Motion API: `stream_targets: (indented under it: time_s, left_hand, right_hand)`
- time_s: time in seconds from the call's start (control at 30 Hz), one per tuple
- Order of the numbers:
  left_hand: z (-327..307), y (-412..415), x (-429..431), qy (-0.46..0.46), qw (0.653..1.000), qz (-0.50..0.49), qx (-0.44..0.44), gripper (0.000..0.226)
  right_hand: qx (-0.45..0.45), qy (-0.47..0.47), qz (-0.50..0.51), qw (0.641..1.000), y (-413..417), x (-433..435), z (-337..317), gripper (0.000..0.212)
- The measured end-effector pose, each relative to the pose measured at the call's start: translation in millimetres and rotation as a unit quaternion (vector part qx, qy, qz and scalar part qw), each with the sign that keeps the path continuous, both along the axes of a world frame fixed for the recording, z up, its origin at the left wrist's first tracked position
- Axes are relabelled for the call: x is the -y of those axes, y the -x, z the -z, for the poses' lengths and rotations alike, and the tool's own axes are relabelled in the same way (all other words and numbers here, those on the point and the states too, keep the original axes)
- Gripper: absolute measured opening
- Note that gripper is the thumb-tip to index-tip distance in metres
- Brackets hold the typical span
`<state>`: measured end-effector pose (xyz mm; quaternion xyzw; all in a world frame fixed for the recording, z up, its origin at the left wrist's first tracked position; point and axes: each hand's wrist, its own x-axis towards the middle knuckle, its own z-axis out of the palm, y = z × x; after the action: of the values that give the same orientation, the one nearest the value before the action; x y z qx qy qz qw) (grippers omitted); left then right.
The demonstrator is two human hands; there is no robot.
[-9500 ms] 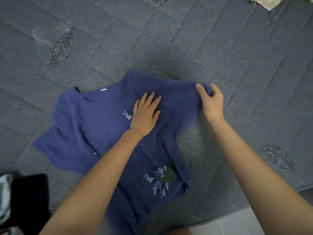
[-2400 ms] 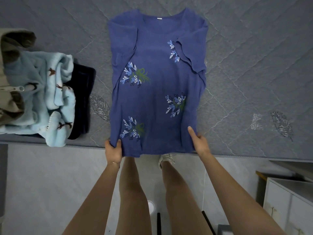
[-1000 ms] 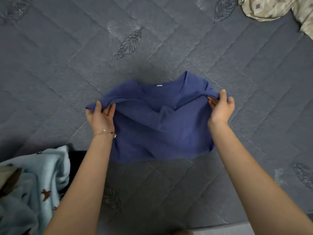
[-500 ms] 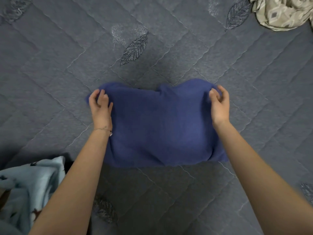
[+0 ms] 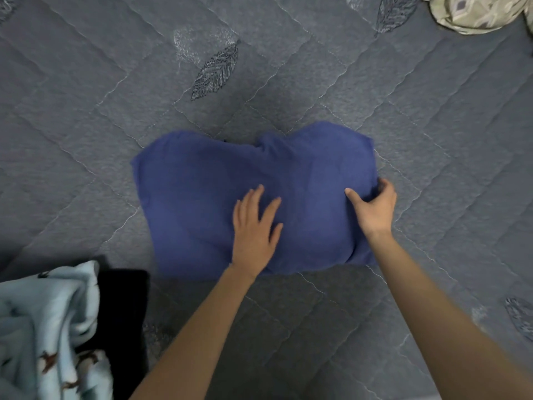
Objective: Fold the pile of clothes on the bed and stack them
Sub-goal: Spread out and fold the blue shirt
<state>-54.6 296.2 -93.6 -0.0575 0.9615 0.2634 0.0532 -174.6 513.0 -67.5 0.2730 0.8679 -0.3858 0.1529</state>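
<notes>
**Pressing and pinching a folded blue top on a quilted bed**

The right hand (image 5: 375, 210) pinches the right edge of the blue top (image 5: 196, 203). Its thumb lies on the upper face of the cloth and its fingers curl round the edge, partly hidden behind the fabric. The left hand (image 5: 255, 226) rests flat on the top near its middle, palm down, with straight fingers spread a little apart. Both bare forearms reach in from the lower edge of the view.

The blue top lies folded into a wide, roughly rectangular bundle with its plain side up. Its far edge is uneven, with a small dip near the centre. It sits in the middle of the view on the bed cover (image 5: 86, 125).

The bed cover is grey and quilted in large diamonds with pale wavy stitching. It fills nearly the whole view. A dark leaf motif (image 5: 216, 72) is stitched into it beyond the top, and other leaf motifs show near the upper right and the lower right.

At the lower left, a crumpled pale blue garment (image 5: 43, 327) with small brown figures lies just beside a black garment (image 5: 124, 307), apart from the blue top. A beige patterned cloth (image 5: 476, 13) lies bunched in the upper right corner.
</notes>
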Motion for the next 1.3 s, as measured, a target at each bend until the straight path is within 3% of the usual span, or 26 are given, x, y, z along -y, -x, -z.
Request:
stream_targets:
  time_s: [0.13, 0.3, 0.4, 0.53, 0.67, 0.8, 0.87, 0.9, 1.0, 1.2, 1.3]
  left_hand:
    - [-0.1, -18.2, -51.8, -0.070, 0.993, 0.093, -0.023, 0.040]
    - [6.5, -15.8, -102.6, -0.086, 0.983, 0.160, -0.020, 0.051]
    - [14.4, -9.6, -128.0, -0.046, 0.978, 0.200, -0.032, 0.063]
    - [16.3, 0.6, -152.1, 0.027, 0.985, 0.168, -0.023, 0.068]
    - [9.8, 13.5, -163.1, 0.063, 0.990, 0.116, -0.043, 0.034]
    - [6.3, 13.4, -154.8, -0.106, 0.988, 0.062, -0.093, 0.006]
    - [-5.6, 8.8, -140.3, -0.179, 0.980, -0.016, -0.089, 0.020]
    - [-12.5, 5.6, -131.2, -0.211, 0.972, -0.053, -0.088, 0.024]
    - [-29.6, -10.6, -101.3, -0.300, 0.941, -0.134, -0.079, 0.023]
    - [-61.8, -30.6, -45.8, -0.464, 0.811, -0.353, -0.057, 0.032]
    - [-69.8, -47.5, -18.5, -0.491, 0.764, -0.414, -0.064, 0.017]
  right_hand:
    - [0.028, 0.067, 0.014, 0.997, -5.6, -12.9, -2.2, 0.050]
    - [0.033, 0.093, -0.071, 0.993, 5.1, -26.2, -3.6, 0.015]
    - [0.030, 0.107, -0.112, 0.987, 9.1, -27.6, -3.0, 0.015]
    - [0.019, 0.144, -0.073, 0.987, 13.5, -25.0, 1.8, 0.018]
    - [0.005, 0.192, -0.045, 0.980, 23.2, -13.1, 3.8, 0.018]
    - [0.000, 0.192, -0.059, 0.980, 34.6, 1.3, 1.3, 0.021]
    - [-0.006, 0.182, -0.072, 0.981, 39.9, 10.7, -2.9, 0.010]
    - [-0.010, 0.178, -0.081, 0.981, 41.8, 17.6, -6.0, 0.007]
    - [-0.016, 0.189, -0.109, 0.976, 41.9, 45.3, -19.4, 0.025]
    - [-0.055, 0.229, -0.169, 0.957, 25.7, 119.7, -42.7, 0.025]
    - [-0.078, 0.223, -0.200, 0.951, 9.5, 160.1, -44.4, 0.028]
